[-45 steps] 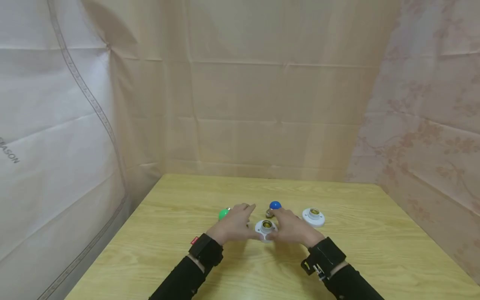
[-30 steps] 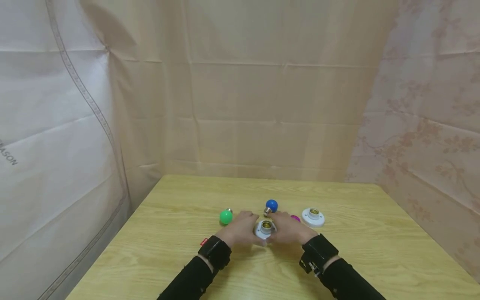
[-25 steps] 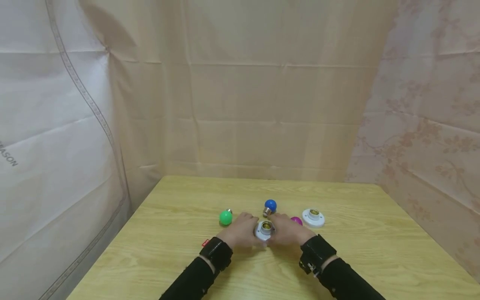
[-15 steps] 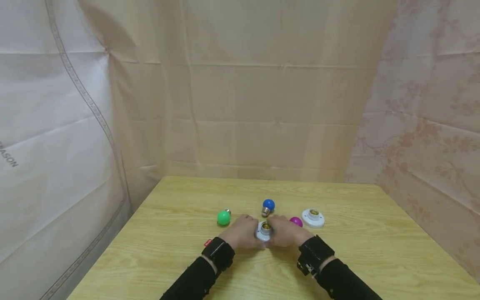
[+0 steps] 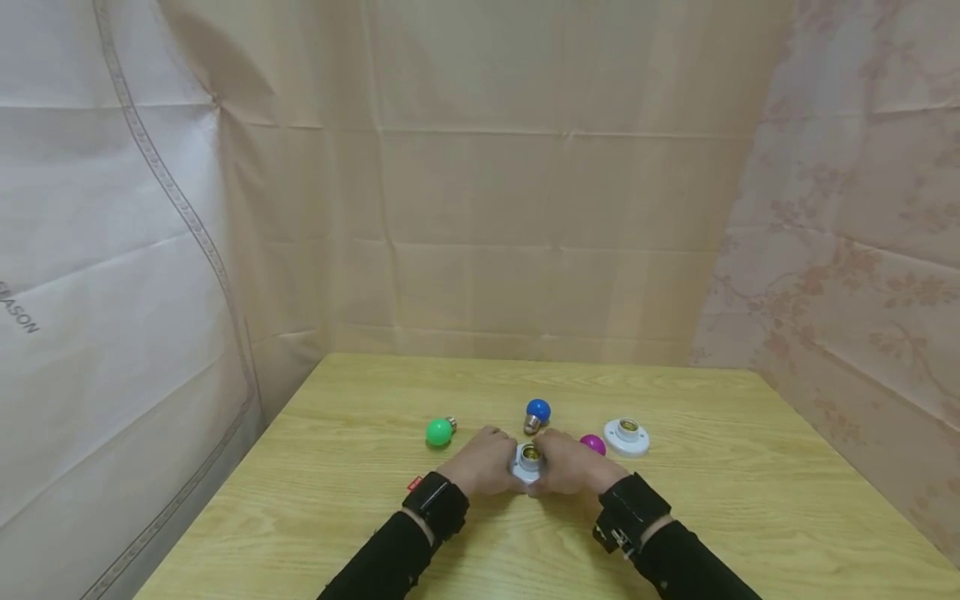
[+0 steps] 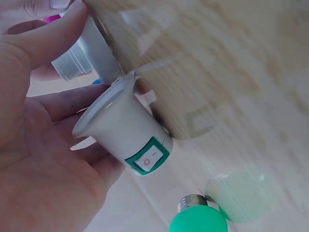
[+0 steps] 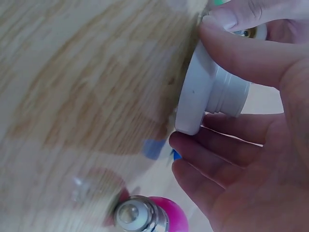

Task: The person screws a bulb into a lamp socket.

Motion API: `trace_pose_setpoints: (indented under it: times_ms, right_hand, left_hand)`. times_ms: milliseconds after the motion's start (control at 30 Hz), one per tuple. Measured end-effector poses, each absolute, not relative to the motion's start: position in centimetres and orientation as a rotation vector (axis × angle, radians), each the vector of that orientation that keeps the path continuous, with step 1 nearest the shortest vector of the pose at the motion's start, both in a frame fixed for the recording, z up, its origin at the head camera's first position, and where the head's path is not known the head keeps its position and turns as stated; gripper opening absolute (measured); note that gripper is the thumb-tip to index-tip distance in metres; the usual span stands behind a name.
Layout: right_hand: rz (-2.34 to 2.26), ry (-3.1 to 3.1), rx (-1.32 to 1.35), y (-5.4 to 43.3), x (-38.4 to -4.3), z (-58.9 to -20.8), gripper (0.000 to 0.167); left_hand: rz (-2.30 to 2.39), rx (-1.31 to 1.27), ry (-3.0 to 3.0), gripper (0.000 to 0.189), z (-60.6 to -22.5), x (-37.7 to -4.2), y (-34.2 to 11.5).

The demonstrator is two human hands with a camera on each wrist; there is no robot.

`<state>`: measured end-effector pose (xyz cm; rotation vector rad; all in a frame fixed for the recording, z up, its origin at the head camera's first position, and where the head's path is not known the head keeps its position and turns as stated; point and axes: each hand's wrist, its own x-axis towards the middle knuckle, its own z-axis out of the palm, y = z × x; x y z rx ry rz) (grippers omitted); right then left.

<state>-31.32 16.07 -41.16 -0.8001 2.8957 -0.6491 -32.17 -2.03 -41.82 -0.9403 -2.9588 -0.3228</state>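
Both hands are around a round white lamp holder with a brass-coloured socket, low over the wooden table. My left hand holds its left side, thumb at the near edge and fingertips behind. On the other side my right hand grips the rim; the right wrist view shows thumb and fingers about the disc. A white flared cup with a green-framed rocker switch stands beneath the left palm, hidden in the head view. Left of the hands lies a green bulb; behind them, a blue bulb.
A magenta bulb lies just right of the right hand. Beyond it sits a second white lamp holder, socket up. The wooden table ends at cloth hangings at the back and sides.
Both hands have closed in around the lamp holder, the left coming in rightward. The green bulb has shifted left and turned; the blue bulb has moved slightly left. The magenta bulb has come into view.
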Motion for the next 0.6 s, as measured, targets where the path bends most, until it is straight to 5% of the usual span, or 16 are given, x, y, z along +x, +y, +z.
trace_pose_setpoints:
  times_ms: [600]
  right_hand:
    - [-0.864,2.969,-0.948,16.7,-30.2,-38.9,0.048]
  left_hand:
    - [-1.021,-0.986,-2.859,0.046,-39.6,-31.9,-4.7]
